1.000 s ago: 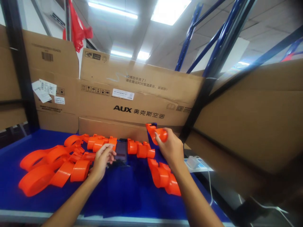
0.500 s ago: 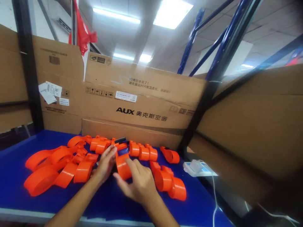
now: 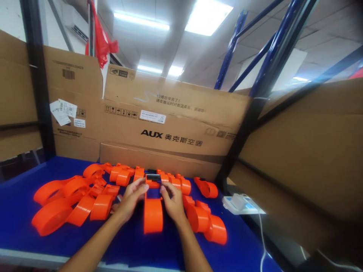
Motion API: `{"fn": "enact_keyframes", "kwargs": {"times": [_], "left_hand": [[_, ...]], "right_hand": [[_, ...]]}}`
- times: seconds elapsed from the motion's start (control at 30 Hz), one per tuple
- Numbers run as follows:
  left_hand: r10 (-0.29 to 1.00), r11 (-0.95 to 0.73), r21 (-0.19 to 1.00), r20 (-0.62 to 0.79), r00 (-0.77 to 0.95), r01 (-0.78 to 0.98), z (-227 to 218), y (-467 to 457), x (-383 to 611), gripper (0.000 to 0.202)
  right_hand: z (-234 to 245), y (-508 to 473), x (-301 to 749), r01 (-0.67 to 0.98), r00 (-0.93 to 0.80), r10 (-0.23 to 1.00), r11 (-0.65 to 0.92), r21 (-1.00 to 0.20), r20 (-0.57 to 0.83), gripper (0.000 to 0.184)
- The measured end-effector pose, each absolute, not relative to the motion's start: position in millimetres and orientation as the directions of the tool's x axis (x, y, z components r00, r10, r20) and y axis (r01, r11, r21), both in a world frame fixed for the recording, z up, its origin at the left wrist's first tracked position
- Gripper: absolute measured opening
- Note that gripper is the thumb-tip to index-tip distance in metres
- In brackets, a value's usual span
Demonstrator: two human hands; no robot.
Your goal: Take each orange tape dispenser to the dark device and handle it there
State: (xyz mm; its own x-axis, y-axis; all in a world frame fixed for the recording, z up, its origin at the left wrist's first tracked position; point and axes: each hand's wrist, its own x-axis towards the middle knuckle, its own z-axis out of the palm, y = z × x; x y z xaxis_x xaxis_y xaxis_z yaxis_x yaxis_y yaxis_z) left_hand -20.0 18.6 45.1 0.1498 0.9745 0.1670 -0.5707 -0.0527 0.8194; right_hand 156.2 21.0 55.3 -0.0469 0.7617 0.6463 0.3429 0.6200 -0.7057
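An orange plastic part [image 3: 153,213] with a rounded loop end lies on the blue table top [image 3: 176,249], pointing towards me. My left hand [image 3: 130,198] and my right hand [image 3: 171,200] pinch its far end from either side, fingers curled. A small dark piece [image 3: 153,176] sits at that far end between my fingertips. More orange parts [image 3: 207,223] lie just right of my right hand, and another heap of orange parts [image 3: 70,200] lies left of my left hand.
A row of orange parts [image 3: 170,180] lines the back, below cardboard boxes [image 3: 170,124]. A white charger with cable [image 3: 239,202] sits at the right table edge. Dark and blue rack posts [image 3: 249,102] rise on the right, a large cardboard box [image 3: 306,151] beside them.
My right hand put one orange part down at the back right, then came to the middle. Both hands now grip the orange part lying lengthwise before me. The dark flat object is no longer seen.
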Motion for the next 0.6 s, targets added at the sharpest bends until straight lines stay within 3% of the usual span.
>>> {"fn": "enact_keyframes", "kwargs": {"times": [0.23, 0.6], "left_hand": [[0.969, -0.124, 0.867, 0.209, 0.128, -0.482, 38.6, 20.7, -18.1, 0.046], [0.932, -0.328, 0.884, 0.36, 0.038, -0.334, 36.5, 23.5, -17.7, 0.03]], "right_hand": [[46.2, 10.3, 154.4, 0.379, -0.035, 0.776, 0.593, -0.71, 0.629, 0.021], [37.8, 11.7, 146.9, 0.267, -0.043, 0.828, 0.549, -0.792, 0.56, 0.016]]}}
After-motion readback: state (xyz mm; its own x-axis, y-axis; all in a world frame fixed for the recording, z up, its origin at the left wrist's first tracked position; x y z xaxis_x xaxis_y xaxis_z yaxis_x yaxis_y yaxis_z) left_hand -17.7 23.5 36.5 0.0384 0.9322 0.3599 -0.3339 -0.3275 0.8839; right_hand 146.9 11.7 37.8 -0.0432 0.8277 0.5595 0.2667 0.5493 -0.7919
